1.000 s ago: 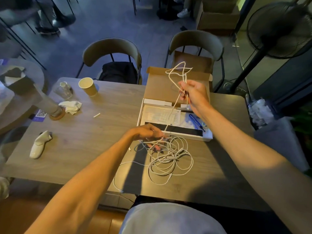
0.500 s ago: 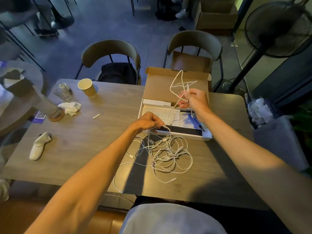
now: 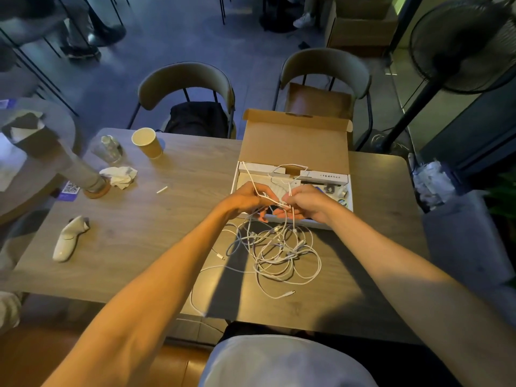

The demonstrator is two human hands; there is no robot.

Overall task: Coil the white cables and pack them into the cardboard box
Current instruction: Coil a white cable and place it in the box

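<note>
A tangle of white cables (image 3: 279,252) lies on the wooden table just in front of the open cardboard box (image 3: 296,141), whose lid stands up at the back. My left hand (image 3: 245,199) and my right hand (image 3: 307,203) are close together over the box's near edge, each pinching strands of white cable. Loops of cable (image 3: 279,174) run up from my fingers over the box's contents, and other strands hang down into the tangle. One loose cable end (image 3: 290,293) lies near the table's front.
A paper cup (image 3: 146,142), a small clear bottle (image 3: 110,148), a crumpled tissue (image 3: 118,175) and a white controller (image 3: 69,238) are on the left of the table (image 3: 139,224). Two chairs stand behind it. A fan (image 3: 460,43) stands at the right.
My right hand came down from above the lid to the box's near edge. My left hand rose from the tangle to meet it, and the raised loop dropped onto the box.
</note>
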